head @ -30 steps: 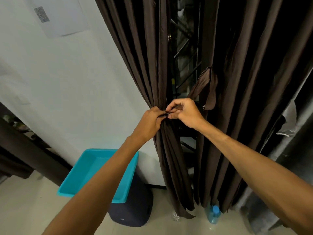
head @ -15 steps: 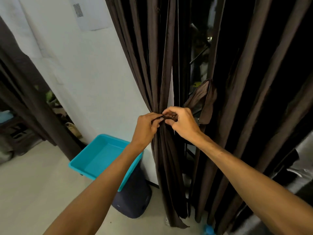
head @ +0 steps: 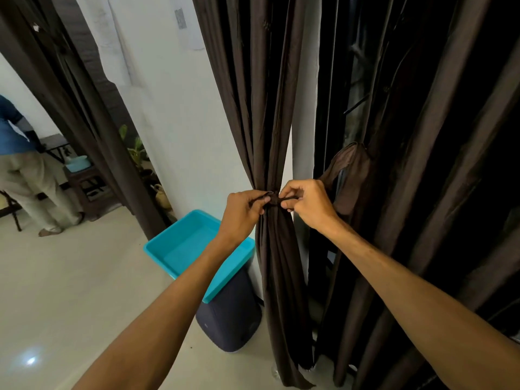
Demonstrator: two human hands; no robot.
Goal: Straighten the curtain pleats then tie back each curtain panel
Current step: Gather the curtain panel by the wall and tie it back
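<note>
Brown curtain panel [head: 267, 122] gathered at mid-height, tie [head: 273, 199] across it.
We find the panel hanging upright beside the white wall [head: 183, 122], long axis vertical, pleats drawn to a narrow waist; the tie runs crosswise there. The left hand [head: 242, 212] and right hand [head: 306, 205] each pinch a tie end in curled fingers. A teal tray [head: 180, 249] sits just left.

1. The tie [head: 273, 199] is mostly hidden inside the curled fingers of the left hand [head: 242, 213] and right hand [head: 306, 205]; whether it is knotted cannot be told.
2. A person [head: 22, 170] at the left is cut off by the edge.
3. The code [head: 181, 19] on the wall is too small to read.
</note>
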